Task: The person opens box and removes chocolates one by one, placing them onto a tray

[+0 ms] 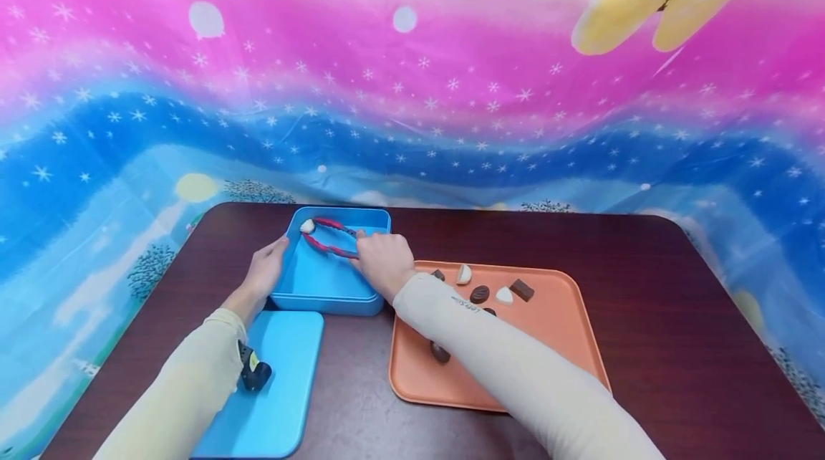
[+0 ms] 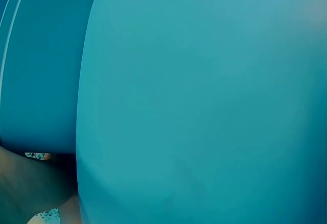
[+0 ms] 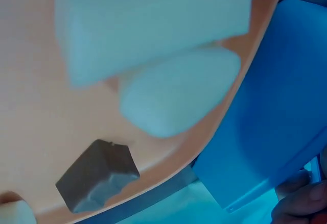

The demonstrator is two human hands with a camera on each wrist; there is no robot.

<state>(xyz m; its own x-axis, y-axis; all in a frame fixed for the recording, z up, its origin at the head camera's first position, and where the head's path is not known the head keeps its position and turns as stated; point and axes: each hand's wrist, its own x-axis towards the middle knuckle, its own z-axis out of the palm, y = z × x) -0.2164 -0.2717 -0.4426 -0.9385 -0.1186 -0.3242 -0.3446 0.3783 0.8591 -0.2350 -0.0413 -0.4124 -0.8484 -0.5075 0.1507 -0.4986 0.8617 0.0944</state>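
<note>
In the head view my right hand (image 1: 387,263) grips red-tipped tongs (image 1: 331,251) inside the open blue box (image 1: 338,306). A small white chocolate-like piece (image 1: 307,226) lies at the tongs' tips, close to the box's back left corner. Whether the tips pinch it firmly is hard to tell. My left hand (image 1: 263,272) holds the box by its left wall, its far fingers hidden. The left wrist view is mostly filled by blue surfaces, with part of that hand (image 2: 33,185) low at the left. Fingers of the right hand (image 3: 304,201) show beside the box (image 3: 265,106) in the right wrist view.
An orange tray (image 1: 561,345) stands to the right with several brown and white chocolate-like pieces, including a brown block (image 1: 522,290) and a white piece (image 1: 505,295). My right forearm crosses it. A blue lid (image 1: 283,381) lies under my left forearm. A patterned cloth (image 1: 412,102) hangs behind the table.
</note>
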